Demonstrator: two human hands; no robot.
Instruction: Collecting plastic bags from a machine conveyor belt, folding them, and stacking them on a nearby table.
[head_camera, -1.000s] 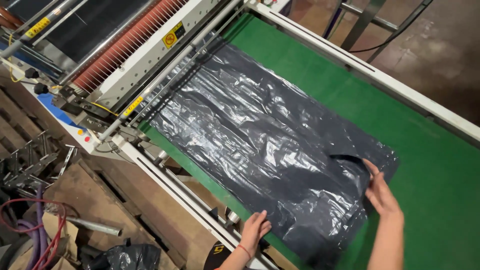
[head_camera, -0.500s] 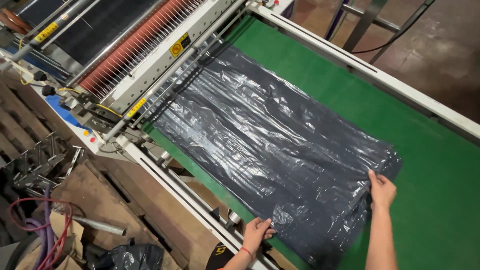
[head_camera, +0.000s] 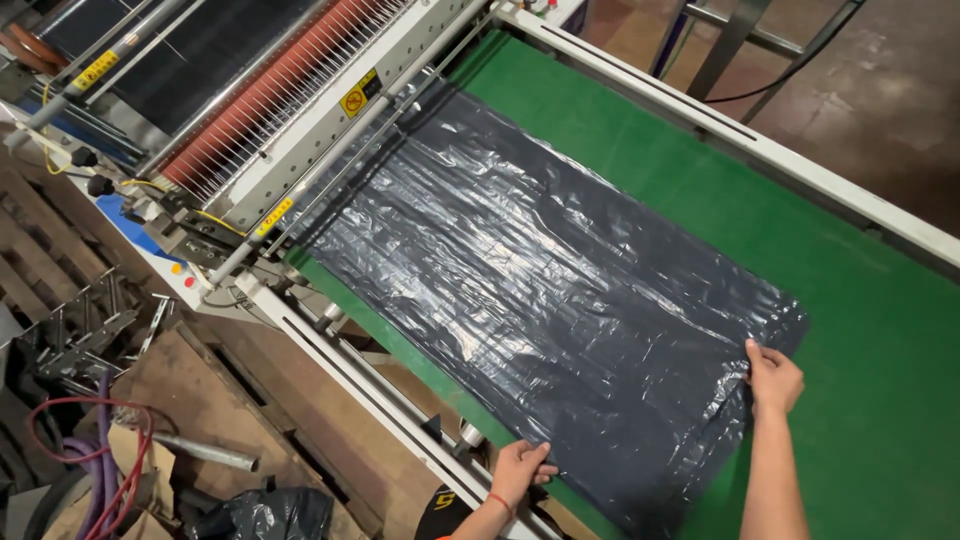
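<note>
A stack of black plastic bags (head_camera: 540, 290) lies flat on the green conveyor belt (head_camera: 880, 330), running from the machine at upper left toward me. My left hand (head_camera: 520, 468) rests on the near edge of the stack by the conveyor's white side rail, fingers pinching the plastic. My right hand (head_camera: 772, 378) grips the stack's far right corner, fingers closed over the edge. The plastic is wrinkled and shiny.
The bag-making machine (head_camera: 300, 110) with a red roller and metal rods stands at upper left. Wooden pallets (head_camera: 200, 400), a metal pipe (head_camera: 205, 452), red and purple hoses (head_camera: 95, 470) and a crumpled black bag (head_camera: 265, 515) lie on the floor at left.
My right hand has laid down the folded-up corner and slid along the right edge. The stack now lies flatter. My left hand has stayed at the near edge.
</note>
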